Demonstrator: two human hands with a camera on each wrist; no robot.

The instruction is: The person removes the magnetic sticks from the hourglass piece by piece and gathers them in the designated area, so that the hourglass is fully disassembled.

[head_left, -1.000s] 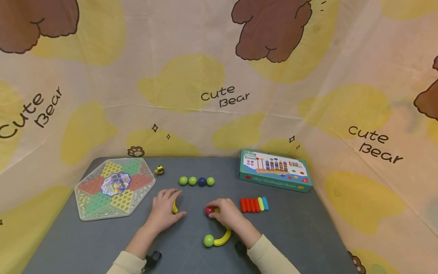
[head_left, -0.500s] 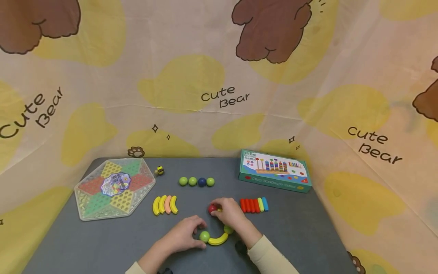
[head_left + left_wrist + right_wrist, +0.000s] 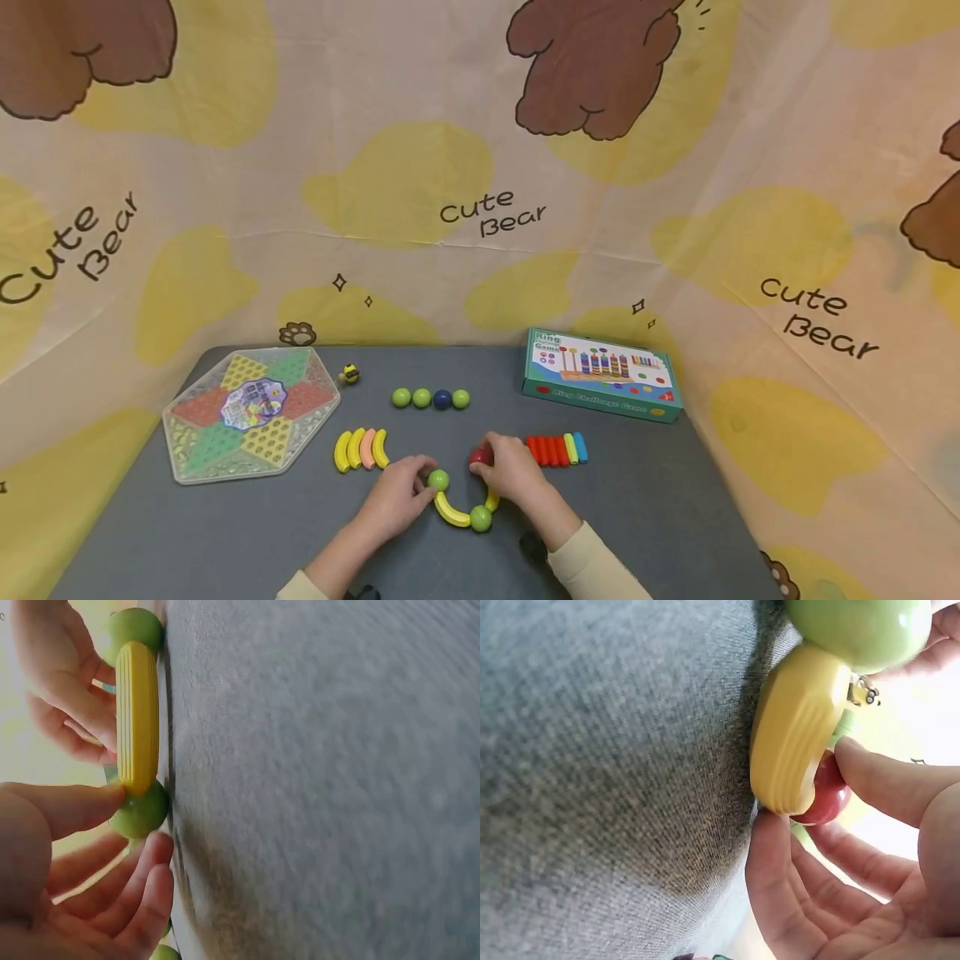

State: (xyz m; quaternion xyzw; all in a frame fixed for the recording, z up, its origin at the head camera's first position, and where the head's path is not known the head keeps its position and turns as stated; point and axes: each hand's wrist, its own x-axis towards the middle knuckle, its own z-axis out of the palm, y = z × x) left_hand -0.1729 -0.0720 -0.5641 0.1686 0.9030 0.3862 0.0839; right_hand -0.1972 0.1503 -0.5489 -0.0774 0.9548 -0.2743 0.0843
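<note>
In the head view, a U-shaped chain of balls and curved magnetic-looking sticks lies between the hands. My left hand (image 3: pixel 393 496) pinches the green ball (image 3: pixel 438 480) at its left end, thumb beside the joint with a yellow curved stick (image 3: pixel 137 720). A second green ball (image 3: pixel 481 518) forms the bottom of the U. Another yellow curved stick (image 3: pixel 795 727) runs from there up to the red ball (image 3: pixel 829 791), which my right hand (image 3: pixel 513 468) holds between thumb and fingers. That hand partly covers the second stick in the head view.
Yellow and pink curved sticks (image 3: pixel 355 450) lie in a row at left; straight red, yellow-green and blue sticks (image 3: pixel 553 451) lie at right. Green and blue balls (image 3: pixel 443 399) line up behind. A hexagonal board game (image 3: pixel 251 417), toy bee (image 3: pixel 349 374) and green game box (image 3: pixel 602 375) stand farther back.
My left hand has come from the curved-stick row to the chain's green end ball and moved it left and away. The chain has swung into a U; my right hand shifted slightly right.
</note>
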